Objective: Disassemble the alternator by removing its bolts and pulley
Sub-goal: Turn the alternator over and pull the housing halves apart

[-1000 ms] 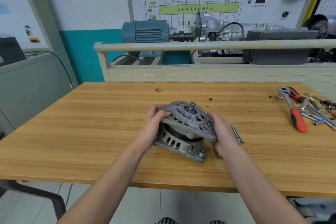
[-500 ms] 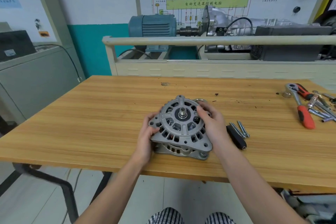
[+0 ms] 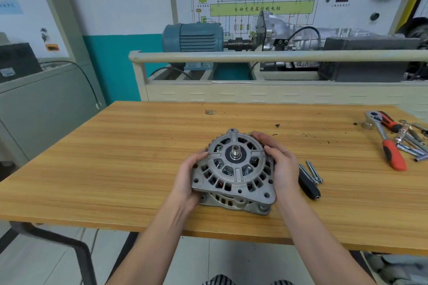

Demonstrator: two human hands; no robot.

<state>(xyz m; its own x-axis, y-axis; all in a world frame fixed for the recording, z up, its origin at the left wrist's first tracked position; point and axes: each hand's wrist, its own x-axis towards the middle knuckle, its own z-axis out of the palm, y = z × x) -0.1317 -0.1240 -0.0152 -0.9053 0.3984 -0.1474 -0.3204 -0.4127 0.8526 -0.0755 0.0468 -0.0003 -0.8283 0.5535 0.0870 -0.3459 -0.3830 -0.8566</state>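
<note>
Left hand: the left hand (image 3: 188, 177) is reaching in from 7 o'clock and cupping the left flank of the grey cast-aluminium alternator (image 3: 234, 172), its fingers curling around the housing edge and gripping it, thumb lying on the upper rim.
Right hand: the right hand (image 3: 279, 164) is coming in from 5 o'clock and clasping the right flank, fingers wrapping over the far rim near 1 o'clock of the housing, thumb pressing on the front face; it too is gripping the alternator.
Alternator: it is sitting on the light wooden workbench (image 3: 139, 157) near the front edge, at the centre of the view, front cover facing up and tilting slightly toward the camera, with the bare threaded steel shaft (image 3: 235, 151) standing at its middle; no pulley is showing on the shaft.
Loose parts: two long silver bolts (image 3: 312, 172) are lying just beside the right hand at 3 o'clock of the alternator, next to a black cylindrical socket piece (image 3: 309, 186).
Tools: a red-handled ratchet wrench (image 3: 384, 141) is lying with other metal pieces well apart at 2 o'clock.
Change from the earlier frames: one second ago the alternator was tilting away with both hands at its sides; it is now lying flatter, its face turned toward the viewer, and the right hand has shifted up over the far rim.
</note>
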